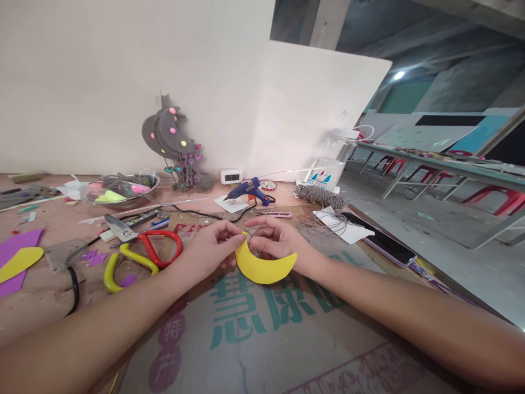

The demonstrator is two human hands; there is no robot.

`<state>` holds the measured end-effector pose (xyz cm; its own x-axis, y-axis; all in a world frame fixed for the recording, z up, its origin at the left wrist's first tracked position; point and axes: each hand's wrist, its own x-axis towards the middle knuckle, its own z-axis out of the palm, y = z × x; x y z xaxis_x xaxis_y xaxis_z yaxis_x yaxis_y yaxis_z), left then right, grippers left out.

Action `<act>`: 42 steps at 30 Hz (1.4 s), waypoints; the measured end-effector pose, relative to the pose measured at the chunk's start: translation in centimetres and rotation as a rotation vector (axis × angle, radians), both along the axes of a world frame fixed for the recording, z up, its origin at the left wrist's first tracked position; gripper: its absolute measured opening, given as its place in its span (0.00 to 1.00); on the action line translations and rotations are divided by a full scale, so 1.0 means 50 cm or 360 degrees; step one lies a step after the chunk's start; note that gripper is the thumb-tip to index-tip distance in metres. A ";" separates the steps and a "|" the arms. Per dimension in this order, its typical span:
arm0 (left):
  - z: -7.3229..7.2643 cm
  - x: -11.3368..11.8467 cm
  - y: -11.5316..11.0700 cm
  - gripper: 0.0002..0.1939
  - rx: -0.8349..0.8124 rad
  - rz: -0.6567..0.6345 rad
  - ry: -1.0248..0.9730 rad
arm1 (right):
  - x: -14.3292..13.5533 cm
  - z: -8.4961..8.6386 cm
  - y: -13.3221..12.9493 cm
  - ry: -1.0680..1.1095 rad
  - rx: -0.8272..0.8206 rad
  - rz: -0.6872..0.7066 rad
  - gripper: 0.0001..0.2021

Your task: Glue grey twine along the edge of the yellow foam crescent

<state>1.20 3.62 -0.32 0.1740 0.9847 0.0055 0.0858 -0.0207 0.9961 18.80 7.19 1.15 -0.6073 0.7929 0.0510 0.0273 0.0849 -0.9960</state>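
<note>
Smooth matt crescent [266, 269], perhaps foam sheet, plastic glue gun [251, 188], rough twine [320, 197], shiny metal bowl [133, 203]

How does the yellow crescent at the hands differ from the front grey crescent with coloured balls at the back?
The yellow crescent is bright yellow; the front grey crescent is dark grey. The yellow crescent's visible face is plain, while the grey crescent bears coloured balls. The left hand pinches the yellow crescent's tip; the grey crescent is against the white panel. Both share a curved moon shape.
</note>
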 end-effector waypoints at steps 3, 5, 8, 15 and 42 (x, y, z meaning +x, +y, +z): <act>0.002 0.000 -0.001 0.13 0.0010 0.0002 0.0016 | 0.000 -0.004 0.007 0.0040 -0.0032 0.0007 0.16; 0.006 0.001 -0.002 0.13 0.0009 0.0000 0.0034 | 0.000 -0.007 0.009 0.0070 -0.0063 0.0013 0.15; 0.009 0.002 -0.004 0.13 -0.0017 -0.0011 0.0037 | 0.002 -0.011 0.011 0.0081 -0.0102 0.0026 0.14; 0.005 0.002 -0.007 0.13 -0.0037 -0.0055 -0.0006 | 0.008 -0.010 0.006 -0.0055 0.0197 -0.0103 0.12; 0.015 0.006 -0.011 0.13 -0.0014 -0.0071 0.0075 | 0.002 -0.004 0.004 -0.0211 0.0282 -0.0210 0.10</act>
